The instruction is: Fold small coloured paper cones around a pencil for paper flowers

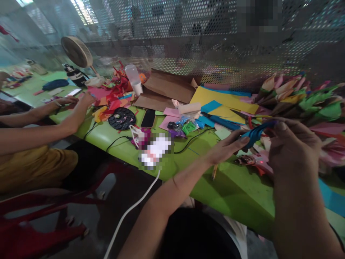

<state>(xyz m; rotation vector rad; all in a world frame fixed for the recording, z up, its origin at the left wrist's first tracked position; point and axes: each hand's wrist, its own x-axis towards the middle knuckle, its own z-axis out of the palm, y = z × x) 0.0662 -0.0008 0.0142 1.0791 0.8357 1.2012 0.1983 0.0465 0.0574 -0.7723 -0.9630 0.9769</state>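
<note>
A folded piece of blue paper (255, 135) is stretched between my two hands above the right part of the green table. My left hand (228, 145) pinches its left end, with the thumb on the near side. My right hand (295, 145) grips the other end, thumb and fingers closed on it. Beneath them lie pink paper pieces (265, 162) and a pencil (214, 172). Behind my right hand stands a bunch of folded paper flowers (296, 93) in pink, yellow and green. Part of the blue piece is hidden by my fingers.
Yellow paper sheets (223, 100), brown paper (172, 84) and a dark phone (148, 118) lie on the green table (205, 187). A lit phone (156, 151) has a white cable (134, 205). Left, a co-worker's hands (81, 104) work near a fan (77, 52) and red plastic chair (48, 230).
</note>
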